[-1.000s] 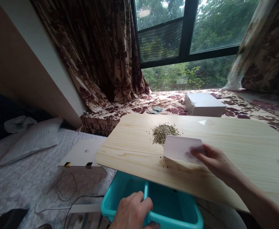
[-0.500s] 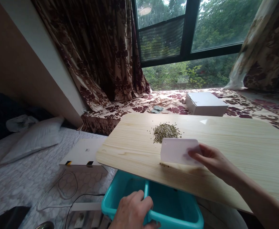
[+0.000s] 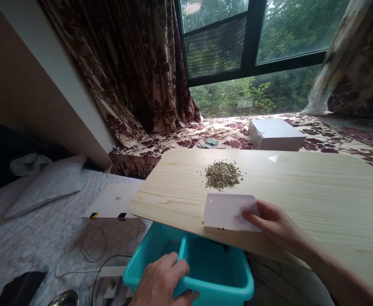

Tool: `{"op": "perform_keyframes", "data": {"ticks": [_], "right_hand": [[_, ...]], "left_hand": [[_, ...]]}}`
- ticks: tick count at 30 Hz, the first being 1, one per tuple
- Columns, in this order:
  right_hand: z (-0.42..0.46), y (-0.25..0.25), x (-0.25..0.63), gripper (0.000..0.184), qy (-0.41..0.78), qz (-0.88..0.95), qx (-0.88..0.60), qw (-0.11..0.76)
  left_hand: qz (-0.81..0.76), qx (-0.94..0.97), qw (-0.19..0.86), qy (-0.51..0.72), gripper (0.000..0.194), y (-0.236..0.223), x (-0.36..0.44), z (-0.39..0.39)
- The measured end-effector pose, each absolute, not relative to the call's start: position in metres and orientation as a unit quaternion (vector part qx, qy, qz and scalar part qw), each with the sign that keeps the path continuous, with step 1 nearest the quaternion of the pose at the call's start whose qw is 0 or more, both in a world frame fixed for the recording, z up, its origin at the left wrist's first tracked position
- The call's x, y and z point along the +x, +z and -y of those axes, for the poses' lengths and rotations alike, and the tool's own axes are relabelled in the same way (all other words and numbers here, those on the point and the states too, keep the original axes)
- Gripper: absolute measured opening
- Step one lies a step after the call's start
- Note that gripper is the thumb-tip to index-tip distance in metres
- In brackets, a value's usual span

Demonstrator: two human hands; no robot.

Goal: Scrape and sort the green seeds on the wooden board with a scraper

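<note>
My right hand (image 3: 273, 221) grips a white plastic scraper (image 3: 226, 211) by its right end. The scraper is held tilted on the near edge of the light wooden tabletop (image 3: 320, 195), with a few small grains along its lower edge. Beyond it lies a heap of small greenish-brown beans (image 3: 223, 175) mixed with paler grains, some scattered around it. Below the table edge is a teal plastic bin (image 3: 220, 285) with two compartments. My left hand (image 3: 163, 278) is closed around the bin's near rim, where the divider meets it. A few dark specks show in the right compartment.
A white box (image 3: 278, 134) stands on the floral window seat behind the table, near a folded grey-green cloth (image 3: 209, 143). On the bed at left are a flat white box (image 3: 111, 202), a pillow (image 3: 47, 182) and loose cables (image 3: 93, 248).
The scraper in my right hand has come nearer to the table's front edge and a little left. My left hand and the bin have shifted left in view. The heap looks unchanged.
</note>
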State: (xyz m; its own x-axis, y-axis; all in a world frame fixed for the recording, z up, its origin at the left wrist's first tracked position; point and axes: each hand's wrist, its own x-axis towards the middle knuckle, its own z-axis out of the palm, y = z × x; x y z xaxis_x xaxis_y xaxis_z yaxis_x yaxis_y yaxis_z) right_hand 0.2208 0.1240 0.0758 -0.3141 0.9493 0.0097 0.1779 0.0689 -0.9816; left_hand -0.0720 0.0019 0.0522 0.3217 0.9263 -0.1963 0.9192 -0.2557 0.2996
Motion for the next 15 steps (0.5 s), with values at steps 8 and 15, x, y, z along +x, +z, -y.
{"op": "perform_keyframes", "data": {"ticks": [8,15], "right_hand": [[-0.122,0.083,0.21,0.034,0.479,0.629,-0.444,0.422],[-0.114,0.087,0.218,0.037,0.505,0.66,-0.44,0.34]], "left_hand": [[-0.602,0.774,0.193,0.027,0.017,0.065,-0.065,-0.002],[-0.587,0.788,0.183,0.017,0.019,0.075,-0.062,0.001]]}}
